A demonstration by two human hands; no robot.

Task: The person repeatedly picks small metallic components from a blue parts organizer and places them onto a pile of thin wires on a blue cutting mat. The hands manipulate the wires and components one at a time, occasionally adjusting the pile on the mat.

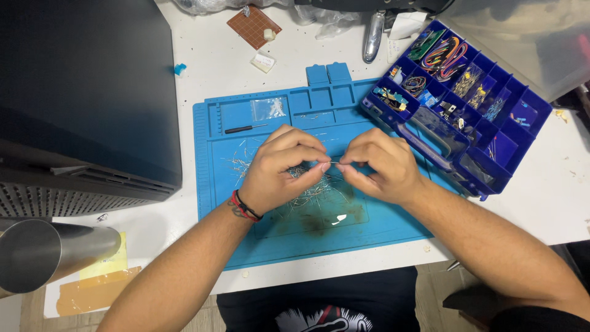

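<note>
Over the blue work mat, my left hand and my right hand meet fingertip to fingertip. Between them they pinch a thin metal wire lead, held roughly level. Under and around the hands lies a loose pile of thin wire leads scattered on the mat. My left wrist wears a red and black band.
A blue compartment organiser box with small electronic parts stands open at the right. A small screwdriver and a clear bag lie on the mat's far trays. A large black case fills the left, a metal cylinder below it. A brown perfboard lies far back.
</note>
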